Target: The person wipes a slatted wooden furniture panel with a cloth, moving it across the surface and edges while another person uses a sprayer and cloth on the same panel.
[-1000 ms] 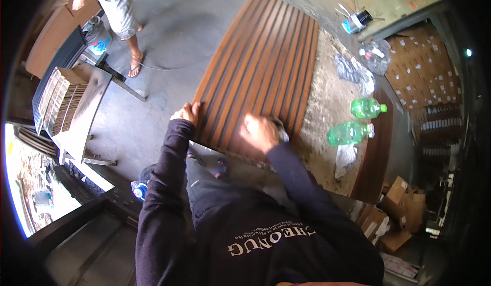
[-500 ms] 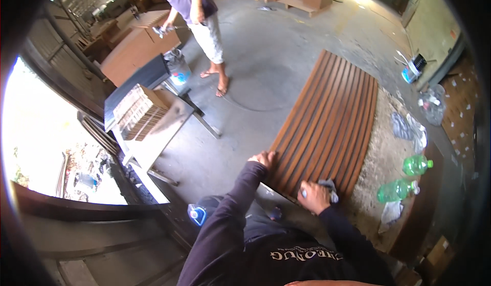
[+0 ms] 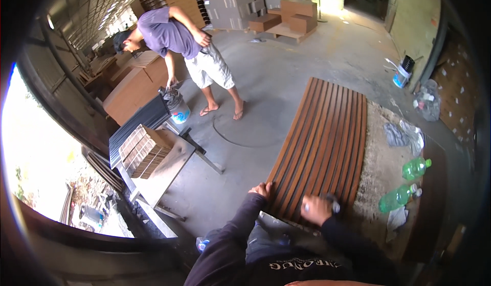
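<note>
A long slatted wooden panel (image 3: 319, 143), reddish brown with dark grooves, stretches away in front of me. My left hand (image 3: 262, 189) is closed on its left edge near the close corner. Over the panel's near end, my right hand (image 3: 316, 209) is curled round a grey rag (image 3: 335, 204), blurred by motion and partly hidden by the fingers. The panel lies on a pale, stained work surface (image 3: 378, 148) that shows along its right side.
Two green bottles (image 3: 395, 198) stand right of the panel, near crumpled cloths (image 3: 401, 135). At left, a table holds a stack of slatted pieces (image 3: 143, 150). Beyond it another person (image 3: 176, 35) bends with a hand at a bucket (image 3: 176, 107). Cardboard boxes (image 3: 230, 12) stand farther back.
The view has tilted up, showing more of the background. My right hand and rag have shifted slightly across the near end. The other person has lowered a hand to the bucket.
</note>
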